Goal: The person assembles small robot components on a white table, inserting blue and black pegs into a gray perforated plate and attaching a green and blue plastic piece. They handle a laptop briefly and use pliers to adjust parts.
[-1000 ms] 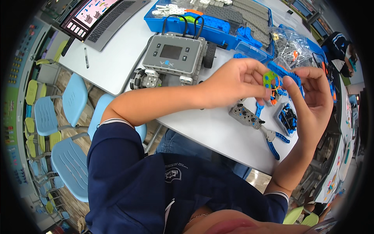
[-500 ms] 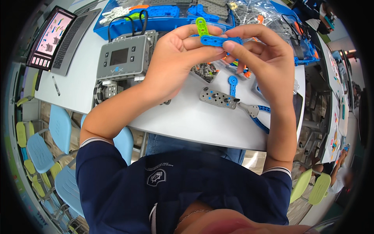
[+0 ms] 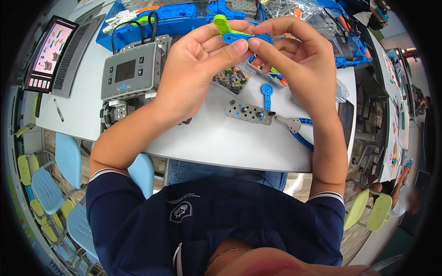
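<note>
Both my hands hold up a small assembly of plastic building beams over the table. A blue beam point(image 3: 235, 38) lies across it, and a lime green beam point(image 3: 221, 24) sticks up at its left end. My left hand point(image 3: 195, 60) pinches the blue beam with thumb and fingers. From the other side my right hand point(image 3: 299, 60) grips its right end, the two thumb tips almost meeting. Below them on the table lie a grey plate with pins point(image 3: 248, 113), a blue beam with a round toothed end point(image 3: 267, 95) and blue-handled pliers point(image 3: 294, 126) touching the plate's right end.
A grey controller box on wheels point(image 3: 127, 73) stands left of my hands. Beyond it are an open laptop point(image 3: 57, 55) and a pen point(image 3: 59, 110). Blue trays of parts point(image 3: 177, 26) line the back, with a small box of grey pieces point(image 3: 230, 79) nearer. Chairs stand at left.
My hands and the beam assembly have shifted slightly left and up in view. The green beam now tilts more to the left, and my left thumb has moved along the blue beam toward the right thumb.
</note>
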`<act>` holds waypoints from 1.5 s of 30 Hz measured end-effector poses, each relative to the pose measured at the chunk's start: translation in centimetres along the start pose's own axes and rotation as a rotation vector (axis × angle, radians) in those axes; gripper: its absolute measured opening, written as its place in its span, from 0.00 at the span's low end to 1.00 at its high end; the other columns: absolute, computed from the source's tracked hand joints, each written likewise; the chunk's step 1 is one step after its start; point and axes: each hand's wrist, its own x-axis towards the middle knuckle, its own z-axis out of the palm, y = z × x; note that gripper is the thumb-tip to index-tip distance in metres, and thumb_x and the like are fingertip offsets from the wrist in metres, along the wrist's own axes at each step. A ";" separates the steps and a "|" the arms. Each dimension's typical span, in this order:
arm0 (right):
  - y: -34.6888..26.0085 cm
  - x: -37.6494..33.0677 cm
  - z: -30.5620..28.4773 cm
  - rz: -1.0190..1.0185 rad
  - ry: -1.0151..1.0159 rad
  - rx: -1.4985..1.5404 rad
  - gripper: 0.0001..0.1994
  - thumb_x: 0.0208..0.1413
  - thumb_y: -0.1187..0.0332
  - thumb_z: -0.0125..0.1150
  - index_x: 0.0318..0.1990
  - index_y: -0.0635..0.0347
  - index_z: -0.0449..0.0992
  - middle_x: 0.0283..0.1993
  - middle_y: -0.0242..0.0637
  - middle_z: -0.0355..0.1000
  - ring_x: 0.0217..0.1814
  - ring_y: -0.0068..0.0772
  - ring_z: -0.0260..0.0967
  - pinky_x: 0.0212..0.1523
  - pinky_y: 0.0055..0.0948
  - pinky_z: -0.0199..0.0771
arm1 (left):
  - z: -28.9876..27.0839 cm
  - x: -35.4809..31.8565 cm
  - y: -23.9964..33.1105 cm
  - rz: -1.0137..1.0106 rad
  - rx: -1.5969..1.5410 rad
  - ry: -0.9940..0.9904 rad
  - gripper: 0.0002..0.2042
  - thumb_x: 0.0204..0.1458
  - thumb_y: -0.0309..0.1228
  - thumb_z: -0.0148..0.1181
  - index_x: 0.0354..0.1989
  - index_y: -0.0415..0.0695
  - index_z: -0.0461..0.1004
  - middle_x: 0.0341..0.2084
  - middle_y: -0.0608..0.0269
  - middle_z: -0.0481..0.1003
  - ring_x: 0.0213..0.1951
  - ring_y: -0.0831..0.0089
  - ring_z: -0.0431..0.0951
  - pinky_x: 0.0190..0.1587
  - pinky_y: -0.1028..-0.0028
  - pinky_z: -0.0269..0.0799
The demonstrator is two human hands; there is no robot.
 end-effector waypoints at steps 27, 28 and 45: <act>-0.7 0.8 0.0 0.131 -0.086 0.052 0.09 0.59 0.80 0.67 0.46 0.73 0.80 0.35 0.41 0.81 0.30 0.19 0.78 0.32 0.17 0.79 | 1.4 -0.1 1.8 -0.195 0.031 0.101 0.17 0.66 0.24 0.56 0.61 0.31 0.68 0.51 0.52 0.78 0.53 0.71 0.80 0.59 0.73 0.76; -0.4 0.8 0.0 0.092 -0.095 0.047 0.09 0.58 0.81 0.67 0.46 0.73 0.80 0.35 0.42 0.81 0.30 0.20 0.78 0.32 0.17 0.80 | 1.4 -0.1 1.8 -0.207 0.048 0.111 0.17 0.66 0.25 0.56 0.61 0.31 0.68 0.51 0.52 0.78 0.53 0.71 0.80 0.59 0.74 0.76; 0.0 0.9 -0.7 0.240 -0.123 0.155 0.07 0.58 0.82 0.67 0.43 0.76 0.80 0.32 0.45 0.81 0.27 0.22 0.78 0.29 0.19 0.80 | -0.7 -0.2 -0.5 0.007 0.220 0.053 0.18 0.64 0.31 0.60 0.59 0.36 0.73 0.48 0.54 0.81 0.51 0.66 0.83 0.64 0.66 0.73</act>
